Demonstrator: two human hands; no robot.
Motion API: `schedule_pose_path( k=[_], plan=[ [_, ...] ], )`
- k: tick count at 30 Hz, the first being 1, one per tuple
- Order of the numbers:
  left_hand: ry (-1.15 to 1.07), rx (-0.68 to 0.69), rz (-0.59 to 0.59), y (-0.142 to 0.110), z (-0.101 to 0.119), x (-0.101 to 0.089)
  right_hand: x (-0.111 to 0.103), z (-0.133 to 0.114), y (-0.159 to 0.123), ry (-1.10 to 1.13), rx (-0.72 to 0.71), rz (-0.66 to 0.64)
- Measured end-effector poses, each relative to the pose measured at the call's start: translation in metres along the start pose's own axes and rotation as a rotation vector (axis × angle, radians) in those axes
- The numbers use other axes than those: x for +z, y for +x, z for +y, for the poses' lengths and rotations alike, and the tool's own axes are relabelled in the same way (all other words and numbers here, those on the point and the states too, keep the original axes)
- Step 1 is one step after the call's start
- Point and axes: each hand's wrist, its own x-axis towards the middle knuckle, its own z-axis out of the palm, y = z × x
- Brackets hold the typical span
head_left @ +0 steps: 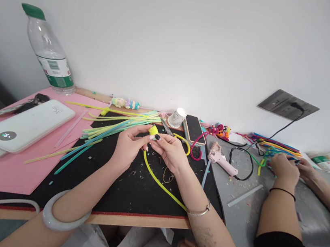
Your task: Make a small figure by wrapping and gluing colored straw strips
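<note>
My left hand (pixel 130 143) and my right hand (pixel 169 150) meet over the black mat (pixel 131 188). Both pinch a yellow pipe cleaner (pixel 157 179), whose top end is wound into a small coil (pixel 153 130) between my fingertips. Its long tail runs down and right under my right wrist. A pile of yellow, green and blue pipe cleaners (pixel 115 126) lies just left of my hands.
A white power bank (pixel 25 124) lies on pink paper (pixel 8 167) at left, a plastic bottle (pixel 49 52) behind it. A paper cup (pixel 177 117), phone (pixel 194 129), scissors and pink glue gun (pixel 221 158) sit to the right. Another person's hands (pixel 290 167) handle coloured pipe cleaners at far right.
</note>
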Motion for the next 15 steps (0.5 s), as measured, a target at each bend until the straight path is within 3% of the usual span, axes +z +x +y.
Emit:
schedule_pose_path(
  k=[15],
  plan=[
    [0.184, 0.021, -0.121, 0.0038, 0.0008, -0.0060, -0.0074, -0.0030, 0.0008, -0.017, -0.040, 0.022]
  ],
)
